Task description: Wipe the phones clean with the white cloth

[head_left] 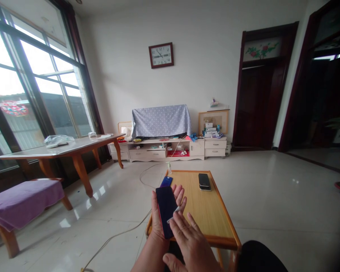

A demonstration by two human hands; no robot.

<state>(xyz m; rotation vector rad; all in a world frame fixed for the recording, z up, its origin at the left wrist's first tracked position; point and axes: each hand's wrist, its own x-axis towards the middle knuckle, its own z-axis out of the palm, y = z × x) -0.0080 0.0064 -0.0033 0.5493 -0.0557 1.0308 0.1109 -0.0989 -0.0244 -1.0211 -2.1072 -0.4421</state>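
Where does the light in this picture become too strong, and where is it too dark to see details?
Head view: the window panes at left are washed out to white; head view: bright reflections lie on the floor; head view: the far-right doorway sinks into near-black; head view: the phone in the left hand looks dark, without strong glare.

Home, prob. living rm: wall clock (161, 55), white cab. (144, 154), big tbl (83, 145) & cloth-draped seat (28, 200).

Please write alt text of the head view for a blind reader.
The left hand holds a dark phone; the right hand has a small white item over it. On a wooden table beyond lie a blue phone and stacked phones.
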